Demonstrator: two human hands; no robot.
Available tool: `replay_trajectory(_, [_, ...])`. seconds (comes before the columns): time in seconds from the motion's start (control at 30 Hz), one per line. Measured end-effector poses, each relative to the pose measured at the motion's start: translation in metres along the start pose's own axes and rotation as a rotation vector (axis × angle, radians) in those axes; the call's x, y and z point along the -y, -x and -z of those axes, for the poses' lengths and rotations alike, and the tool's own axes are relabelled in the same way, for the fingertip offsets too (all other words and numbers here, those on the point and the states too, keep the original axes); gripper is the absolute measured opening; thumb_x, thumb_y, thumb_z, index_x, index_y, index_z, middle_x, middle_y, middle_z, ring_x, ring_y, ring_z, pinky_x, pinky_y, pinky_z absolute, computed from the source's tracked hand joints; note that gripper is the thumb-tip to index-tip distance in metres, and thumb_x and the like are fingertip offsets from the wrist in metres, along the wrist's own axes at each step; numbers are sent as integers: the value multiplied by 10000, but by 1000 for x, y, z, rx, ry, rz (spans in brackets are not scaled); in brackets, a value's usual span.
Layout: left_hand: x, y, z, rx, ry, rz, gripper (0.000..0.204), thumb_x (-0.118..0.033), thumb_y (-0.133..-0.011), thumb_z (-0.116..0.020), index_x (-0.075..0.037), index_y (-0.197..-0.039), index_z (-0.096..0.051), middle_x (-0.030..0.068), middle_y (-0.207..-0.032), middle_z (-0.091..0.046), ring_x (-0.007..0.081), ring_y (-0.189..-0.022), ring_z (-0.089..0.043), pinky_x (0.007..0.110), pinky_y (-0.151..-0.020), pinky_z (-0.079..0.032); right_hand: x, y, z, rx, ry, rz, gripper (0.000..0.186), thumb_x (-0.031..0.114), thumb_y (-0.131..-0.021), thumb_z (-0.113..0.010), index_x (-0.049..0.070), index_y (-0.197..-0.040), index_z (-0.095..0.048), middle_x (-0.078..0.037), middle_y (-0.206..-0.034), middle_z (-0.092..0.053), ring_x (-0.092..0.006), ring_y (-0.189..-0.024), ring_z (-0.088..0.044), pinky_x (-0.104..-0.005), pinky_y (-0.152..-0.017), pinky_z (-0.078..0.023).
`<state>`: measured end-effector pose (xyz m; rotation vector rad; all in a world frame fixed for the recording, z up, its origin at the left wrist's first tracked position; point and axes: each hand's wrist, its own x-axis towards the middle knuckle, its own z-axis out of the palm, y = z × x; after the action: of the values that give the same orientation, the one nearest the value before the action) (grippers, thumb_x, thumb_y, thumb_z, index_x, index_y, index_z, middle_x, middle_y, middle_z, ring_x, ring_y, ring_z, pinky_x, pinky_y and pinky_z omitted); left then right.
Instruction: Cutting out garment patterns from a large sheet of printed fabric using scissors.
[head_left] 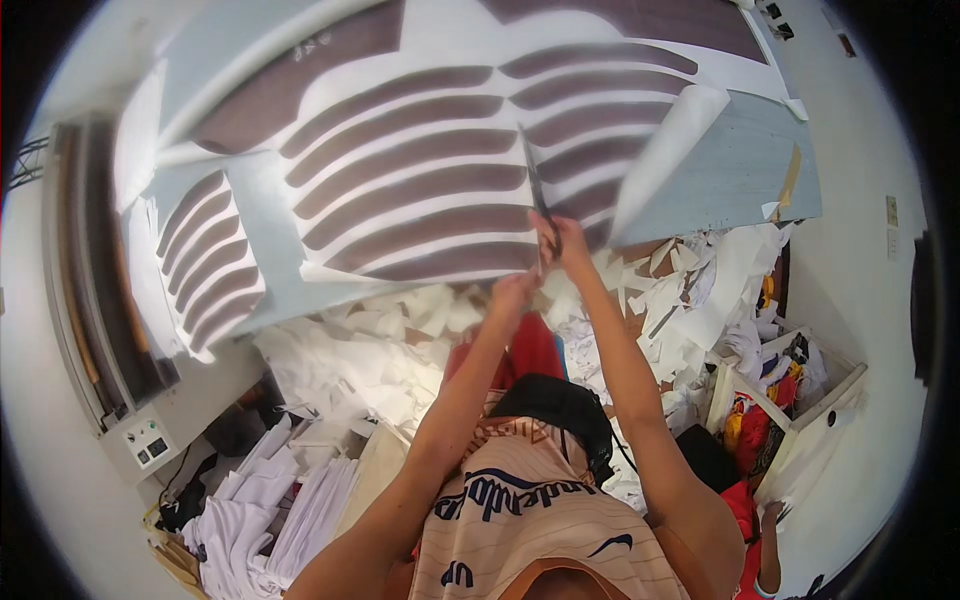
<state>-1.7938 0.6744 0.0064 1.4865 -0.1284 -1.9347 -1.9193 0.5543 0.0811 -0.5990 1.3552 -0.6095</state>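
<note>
A large white paper sheet printed with rows of curved dark brown strips [410, 187] lies across the table before me. My right hand [566, 245] is closed round the handles of a pair of scissors [533, 176]. Their long blades point away from me, between the left and right columns of strips. Just left of it, at the near edge of the sheet, my left hand [514, 290] has its fingers closed on the paper. The right part of the sheet curls up in a white roll [672, 150].
A smaller cut piece with dark strips [212, 255] lies left on the blue-grey table [715, 165]. White paper scraps [690, 300] heap below its edge. White folded cloth [250, 510] sits lower left, a wooden bin [790, 440] right. Another person's hand [771, 517] shows lower right.
</note>
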Motion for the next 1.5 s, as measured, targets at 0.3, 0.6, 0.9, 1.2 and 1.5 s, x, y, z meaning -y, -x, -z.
replay_trajectory(0.3, [-14, 0, 1, 13, -30, 16, 223, -311, -939, -726, -94, -990, -716, 8, -985, -738, 89, -888, -651, 250, -788, -466, 31, -32, 1, 23, 157, 44, 407, 374, -912, -741, 85, -694, -555, 28, -538, -460, -87, -416, -446, -263, -403, -312])
replay_trajectory(0.6, [-29, 3, 1, 65, -1, 65, 228, -297, -985, -660, -80, -1008, -725, 30, -1001, -751, 115, -949, -685, 275, -840, -477, 60, -62, -30, 68, -94, 168, 487, 421, -838, -818, 139, -612, -491, 49, -521, -456, -65, -392, -442, -247, -392, -320])
replay_trajectory(0.9, [-36, -7, 5, 27, -55, 92, 232, -309, -962, -697, -85, -1005, -736, 32, -980, -755, 112, -936, -684, 269, -804, -468, 96, -105, -42, 22, 70, 116, 410, 405, -916, -727, 100, -706, -551, 28, -560, -482, -83, -432, -463, -255, -420, -316])
replay_trajectory(1.2, [-53, -8, 0, -17, -50, 79, 253, -324, -946, -716, -75, -988, -739, 34, -951, -749, 118, -901, -684, 265, -803, -487, 136, -163, -45, 71, 102, 129, 306, 278, -1024, -494, 60, -834, -591, -4, -606, -531, -107, -439, -481, -263, -412, -329])
replay_trajectory(1.5, [-176, 44, -28, -12, -589, 38, 432, -363, -945, -701, 52, -830, -730, 75, -671, -694, 121, -538, -620, 261, -515, -487, 226, -195, 42, 283, 424, -9, 462, 422, -879, -772, 130, -643, -502, 35, -563, -493, -79, -429, -467, -268, -412, -344])
